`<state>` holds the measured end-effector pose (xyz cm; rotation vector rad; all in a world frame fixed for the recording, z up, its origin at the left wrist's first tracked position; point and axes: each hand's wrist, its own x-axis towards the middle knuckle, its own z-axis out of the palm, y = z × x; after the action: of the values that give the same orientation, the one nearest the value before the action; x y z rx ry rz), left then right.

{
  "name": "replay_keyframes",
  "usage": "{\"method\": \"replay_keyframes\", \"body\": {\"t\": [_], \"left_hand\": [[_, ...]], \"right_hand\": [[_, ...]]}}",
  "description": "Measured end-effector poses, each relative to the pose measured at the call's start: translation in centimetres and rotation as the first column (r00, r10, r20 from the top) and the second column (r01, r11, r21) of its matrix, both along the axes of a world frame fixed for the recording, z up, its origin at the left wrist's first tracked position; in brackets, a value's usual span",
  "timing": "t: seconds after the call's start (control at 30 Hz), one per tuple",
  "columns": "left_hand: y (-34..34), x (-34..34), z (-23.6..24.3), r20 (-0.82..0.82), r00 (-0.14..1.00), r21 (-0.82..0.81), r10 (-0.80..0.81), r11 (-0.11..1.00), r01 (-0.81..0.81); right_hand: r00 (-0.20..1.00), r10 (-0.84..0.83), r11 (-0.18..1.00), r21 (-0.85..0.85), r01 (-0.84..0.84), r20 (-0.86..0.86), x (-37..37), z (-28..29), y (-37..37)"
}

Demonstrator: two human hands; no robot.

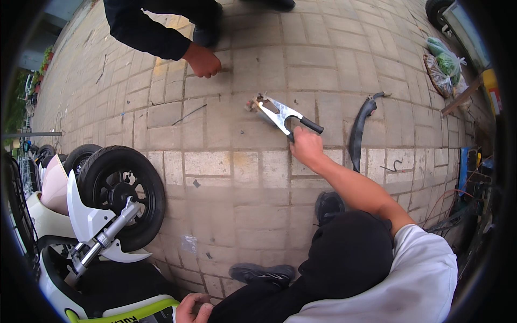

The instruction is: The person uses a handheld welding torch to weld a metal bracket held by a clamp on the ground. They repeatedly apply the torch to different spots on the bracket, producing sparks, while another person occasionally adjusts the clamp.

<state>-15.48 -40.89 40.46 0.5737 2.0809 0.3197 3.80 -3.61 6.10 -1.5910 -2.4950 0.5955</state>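
Note:
My right hand (306, 142) grips a black handle of a silver plier-like clamp tool (277, 113) held above the paving, with a small rusty piece (253, 105) at its jaws. My left hand (191, 307), at the lower edge, is curled beside the green-edged frame of an overturned white scooter (89, 226); what it holds is hidden. A black rubber tube (360, 132) with a metal valve lies right of the tool. Another person's closed hand (203, 62) hangs above and left of the tool, from a black sleeve.
More scooters with black wheels (81, 161) stand at the left. Thin wire scraps (188, 114) lie on the pavement (242, 167). Plastic bags of green stuff (444, 59) sit at the upper right, near a cluttered stand (468, 177) and a vehicle's wheel (437, 12).

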Motion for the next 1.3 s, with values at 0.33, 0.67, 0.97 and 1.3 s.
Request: {"method": "replay_keyframes", "body": {"t": [0.33,0.67,0.97,1.3], "left_hand": [[0.9,0.9,0.8,-0.027,0.999,-0.011,0.025,1.0,-0.025],[0.4,0.6,0.1,0.065,0.996,0.043,0.057,0.997,-0.059],[0.5,0.6,0.5,-0.014,0.999,0.005,-0.032,0.999,0.032],[1.1,0.9,0.9,-0.078,0.994,-0.054,-0.078,0.996,0.074]], "right_hand": [[0.998,-0.057,0.996,-0.071,0.057,0.0,0.9,-3.4,0.1],[0.997,-0.08,0.993,-0.09,0.08,0.014,1.9,-2.9,-0.4],[0.972,0.157,0.987,0.062,-0.148,-0.172,1.9,-0.2,-3.9],[0.716,0.572,0.67,-0.277,-0.689,-0.399,11.8,-1.4,-15.4]]}}
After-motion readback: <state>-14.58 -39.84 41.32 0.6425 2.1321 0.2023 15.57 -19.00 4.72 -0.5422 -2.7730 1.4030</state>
